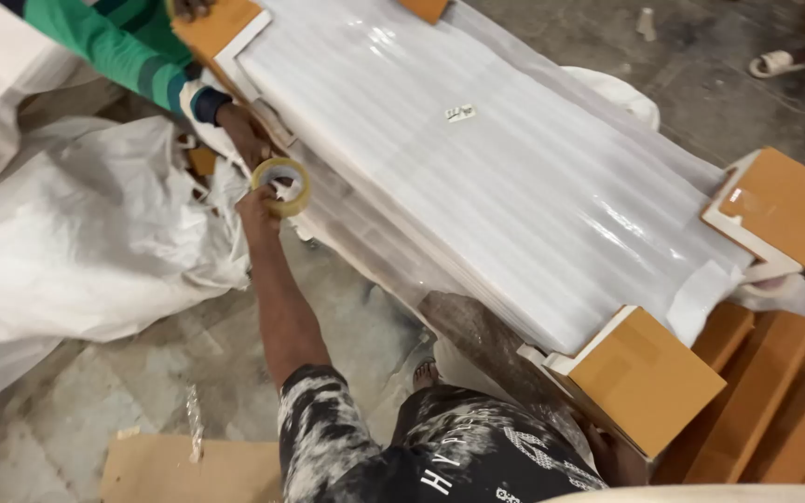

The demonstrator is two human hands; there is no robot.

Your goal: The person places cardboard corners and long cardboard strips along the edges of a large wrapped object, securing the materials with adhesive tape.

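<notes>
The person's left hand (pixel 258 210) is reaching out toward eleven o'clock, its grip pinching a roll of yellowish tape (pixel 281 184) at the long edge of a plastic-wrapped white panel (pixel 496 177). The tape roll is sitting just beside that edge, upright on its rim. A co-worker's hand (pixel 244 130), coming out of a green striped sleeve (pixel 114 42), is touching the panel's edge right above the roll, at twelve o'clock from it. The person's right hand (pixel 612 456) is lying at five o'clock, mostly hidden under a cardboard corner guard (pixel 645 382); its grip cannot be made out. White plastic sheeting (pixel 86 233) is lying on the concrete floor (pixel 76 410) at nine o'clock.
</notes>
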